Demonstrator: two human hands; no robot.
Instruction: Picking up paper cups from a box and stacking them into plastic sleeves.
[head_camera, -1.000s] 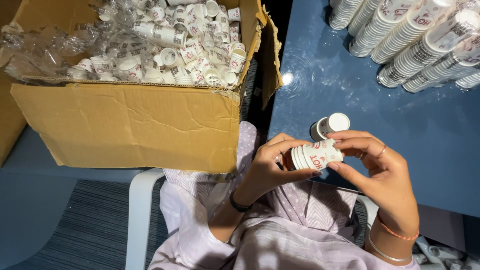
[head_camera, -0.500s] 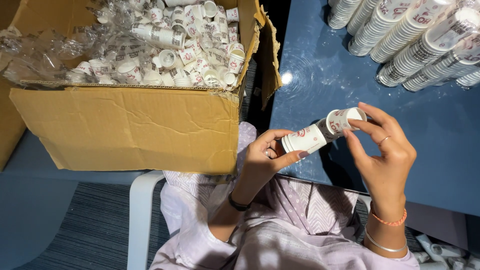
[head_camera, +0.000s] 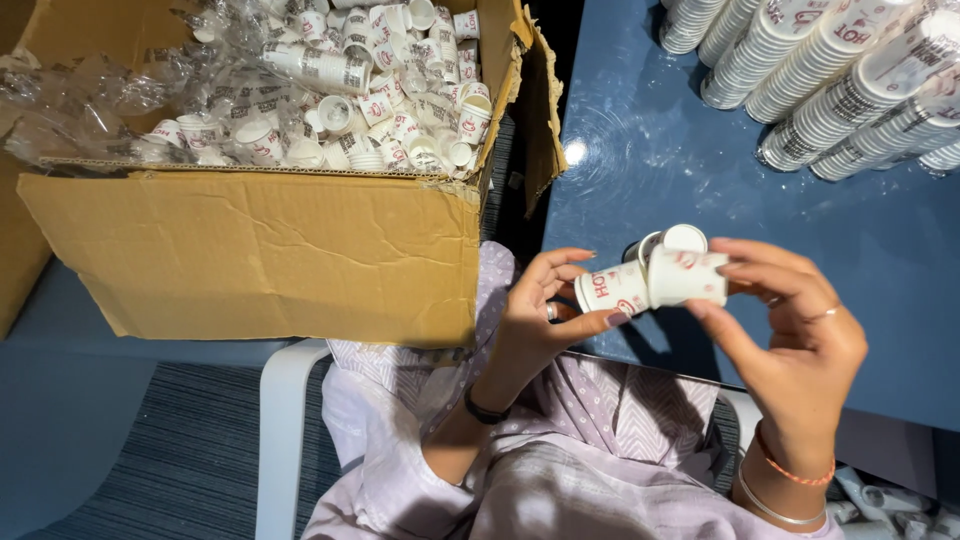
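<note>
My left hand (head_camera: 540, 315) grips a small white paper cup with red print (head_camera: 612, 288), held sideways over my lap. My right hand (head_camera: 790, 335) holds a second paper cup (head_camera: 688, 277) whose mouth meets the first cup's, the two lying end to end. A third small cup (head_camera: 672, 240) sits just behind them near the blue table's edge; whether it rests on the table or is held I cannot tell. Both hands hover at the near edge of the table.
A large open cardboard box (head_camera: 260, 260) at the left holds several loose paper cups and clear plastic wrap (head_camera: 90, 95). Long stacks of nested cups (head_camera: 840, 80) lie on the blue table (head_camera: 650, 140) at the top right. A white chair frame (head_camera: 275, 430) is below me.
Both hands have lifted slightly toward the table edge. My right hand has taken hold of a second cup and brought it against the cup in my left hand.
</note>
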